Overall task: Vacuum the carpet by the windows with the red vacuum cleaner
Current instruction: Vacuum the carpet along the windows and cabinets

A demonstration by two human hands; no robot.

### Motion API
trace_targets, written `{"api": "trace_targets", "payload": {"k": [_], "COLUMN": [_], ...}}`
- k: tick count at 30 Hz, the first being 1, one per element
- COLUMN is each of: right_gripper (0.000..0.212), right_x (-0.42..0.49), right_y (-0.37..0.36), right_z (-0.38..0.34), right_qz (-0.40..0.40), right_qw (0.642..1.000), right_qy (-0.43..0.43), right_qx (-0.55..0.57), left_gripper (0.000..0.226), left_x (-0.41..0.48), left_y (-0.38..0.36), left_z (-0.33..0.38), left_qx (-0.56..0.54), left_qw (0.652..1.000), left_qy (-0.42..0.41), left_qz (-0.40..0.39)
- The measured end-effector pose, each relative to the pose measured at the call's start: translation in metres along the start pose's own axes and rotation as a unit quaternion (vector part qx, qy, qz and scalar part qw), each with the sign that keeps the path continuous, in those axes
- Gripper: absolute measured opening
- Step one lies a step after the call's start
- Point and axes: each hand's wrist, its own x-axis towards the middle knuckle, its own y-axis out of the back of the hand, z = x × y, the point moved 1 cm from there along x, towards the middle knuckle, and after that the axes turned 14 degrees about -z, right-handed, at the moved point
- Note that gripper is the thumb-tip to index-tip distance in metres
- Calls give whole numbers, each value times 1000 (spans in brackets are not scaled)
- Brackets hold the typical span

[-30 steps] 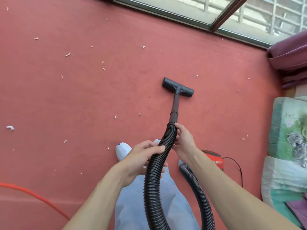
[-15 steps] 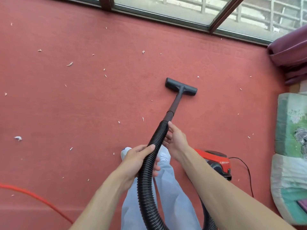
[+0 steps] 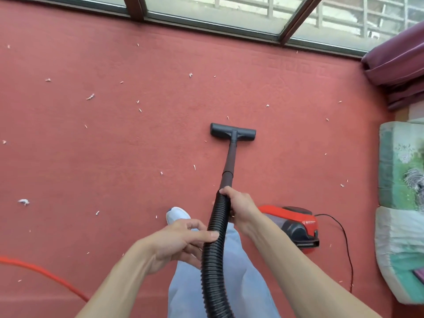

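Observation:
A black floor nozzle (image 3: 232,132) lies flat on the red carpet (image 3: 114,145), joined by a dark wand (image 3: 230,161) to a ribbed black hose (image 3: 214,244). My right hand (image 3: 241,208) grips the hose's top end where it meets the wand. My left hand (image 3: 181,241) holds the hose lower down, thumb across it. The red vacuum cleaner body (image 3: 296,223) sits on the carpet just right of my right forearm. White scraps (image 3: 90,96) are scattered over the carpet, mostly to the left. The windows (image 3: 206,12) run along the carpet's far edge.
An orange cable (image 3: 46,275) crosses the lower left. A thin black cord (image 3: 344,239) runs from the vacuum body. Folded bedding (image 3: 401,203) is stacked at the right edge, with purple cushions (image 3: 397,63) above it. My white shoe (image 3: 176,215) and pale trouser leg are below the hose.
The nozzle has shifted and turned square to the windows. The wand now shows longer ahead of my right hand. More of the red vacuum body is visible at the right.

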Motion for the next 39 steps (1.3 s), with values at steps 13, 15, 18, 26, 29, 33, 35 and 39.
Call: {"api": "trace_targets", "payload": {"k": [13,15,18,26,29,33,35,39], "right_gripper": [20,20,22,28,24,21,20,29], "right_x": [25,8,-5,21,19,-3,-18,-31], "right_y": [15,17,17,13,15,21,27,44], "right_z": [-33,-30,-20,-29,-43,-61,-68,-67], "right_qz": [20,6,-26,19,39,94,108,124], "right_qw": [997,997,997,994,988,975,968,967], "right_qy": [62,37,5,82,113,153,161,150], "right_qx": [-30,-61,-71,66,99,131,157,163], "left_gripper": [34,27,24,47,54,48,50,63], "left_x": [36,23,16,39,49,46,41,36], "left_y": [-12,-10,-5,-12,-22,-39,-45,-44], "left_z": [-10,-11,-11,-1,10,29,39,50], "left_qx": [-167,-114,-57,-133,-190,-175,-147,-92], "left_qw": [974,989,997,974,952,959,967,978], "left_qy": [-125,-94,-54,-117,-159,-178,-181,-179], "left_qz": [90,17,-21,139,180,137,101,57]}}
